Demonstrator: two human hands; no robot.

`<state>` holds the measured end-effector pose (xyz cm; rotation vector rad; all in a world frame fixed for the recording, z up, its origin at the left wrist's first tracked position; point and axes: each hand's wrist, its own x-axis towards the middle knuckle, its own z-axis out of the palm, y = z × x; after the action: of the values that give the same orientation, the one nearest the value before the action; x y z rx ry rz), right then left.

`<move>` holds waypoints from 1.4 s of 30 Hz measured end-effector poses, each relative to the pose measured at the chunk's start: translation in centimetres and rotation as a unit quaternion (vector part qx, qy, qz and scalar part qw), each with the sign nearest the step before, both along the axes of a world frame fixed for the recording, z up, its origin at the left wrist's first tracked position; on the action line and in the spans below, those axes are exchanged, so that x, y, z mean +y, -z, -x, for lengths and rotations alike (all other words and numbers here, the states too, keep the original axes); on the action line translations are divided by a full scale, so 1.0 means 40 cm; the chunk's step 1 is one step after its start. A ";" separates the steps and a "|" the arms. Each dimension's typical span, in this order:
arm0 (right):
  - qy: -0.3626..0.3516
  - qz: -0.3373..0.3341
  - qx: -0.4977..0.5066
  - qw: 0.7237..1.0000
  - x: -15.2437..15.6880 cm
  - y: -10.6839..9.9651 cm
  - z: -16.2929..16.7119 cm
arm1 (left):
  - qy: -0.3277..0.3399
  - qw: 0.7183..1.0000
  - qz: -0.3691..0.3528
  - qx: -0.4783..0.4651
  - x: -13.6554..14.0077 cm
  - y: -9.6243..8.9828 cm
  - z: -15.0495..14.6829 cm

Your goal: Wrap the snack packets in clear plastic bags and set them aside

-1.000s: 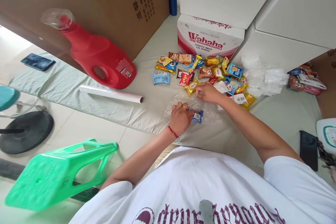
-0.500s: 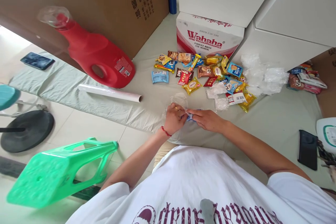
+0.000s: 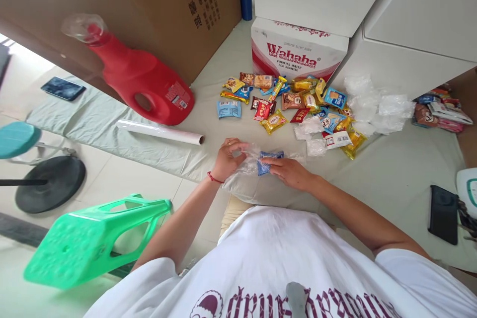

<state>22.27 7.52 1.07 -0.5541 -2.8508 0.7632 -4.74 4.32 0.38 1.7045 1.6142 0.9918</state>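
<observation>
A small blue snack packet (image 3: 265, 166) lies on the cloth-covered surface in front of me, with clear plastic film (image 3: 250, 163) around it and to its left. My left hand (image 3: 228, 159) pinches the film between thumb and fingers, left of the packet. From the right, my right hand (image 3: 292, 171) holds the packet down, its index finger across the top and the other fingers curled. More film sticks out behind the right fingers. Beyond both hands lies a pile of wrapped snacks (image 3: 274, 121), and several film-wrapped pieces (image 3: 316, 147) sit at its near edge.
A white plastic roll (image 3: 160, 132) and a red detergent bottle (image 3: 156, 84) lie to the left. The Wahaba-style white-and-red carton (image 3: 298, 49) stands behind the snacks. Clear wrapped bundles (image 3: 372, 104) and a black phone (image 3: 443, 213) are right; a green stool (image 3: 74, 246) lies lower left.
My left hand has moved left, away from my right hand, drawing the film out. More of the blue packet shows now. My right hand stays on it.
</observation>
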 end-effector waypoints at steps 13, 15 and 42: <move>0.093 -0.027 -0.011 0.995 0.005 0.032 0.002 | 0.068 0.971 -0.071 0.218 -0.121 0.039 0.066; 0.113 -0.038 -0.007 0.993 0.007 0.046 0.006 | 0.062 0.970 -0.059 0.228 -0.116 0.051 0.065; 0.263 0.097 0.216 0.935 0.028 0.137 0.063 | -0.096 0.989 0.112 0.031 -0.040 -0.023 -0.042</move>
<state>19.75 8.65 -4.40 -0.9831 -2.0990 0.9222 -3.08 2.71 1.28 1.4625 1.8812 0.8163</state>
